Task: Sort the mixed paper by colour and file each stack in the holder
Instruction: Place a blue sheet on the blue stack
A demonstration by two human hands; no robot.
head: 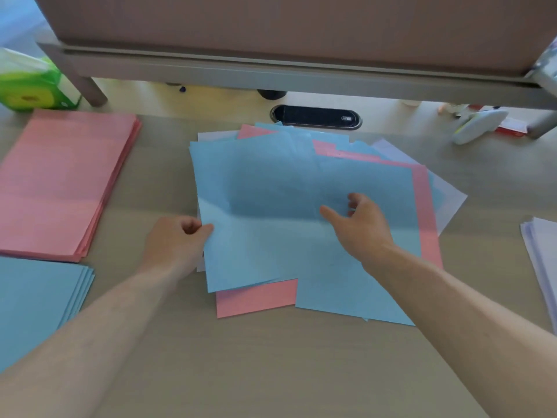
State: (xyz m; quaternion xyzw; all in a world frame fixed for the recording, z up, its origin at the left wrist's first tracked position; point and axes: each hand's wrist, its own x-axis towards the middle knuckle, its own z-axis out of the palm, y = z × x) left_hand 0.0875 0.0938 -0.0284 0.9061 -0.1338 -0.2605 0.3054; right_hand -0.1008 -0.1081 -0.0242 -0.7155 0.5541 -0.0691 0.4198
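Observation:
A mixed pile of blue, pink and white sheets (376, 282) lies fanned out in the middle of the desk. My left hand (174, 239) pinches the left edge of the top blue sheet (256, 188). Over the pile's middle, my right hand (358, 224) has loosely curled fingers touching the blue paper. A sorted pink stack (60, 179) lies at the left. In front of it, at the lower left, is a sorted blue stack (36, 300). A white stack (542, 254) shows at the right edge. No holder is in view.
A desk divider panel (301, 34) on a raised rail runs across the back. A green tissue pack (30, 82) stands at the back left. A black cable grommet (316, 116) sits behind the pile. A white device (479, 125) and small items lie back right.

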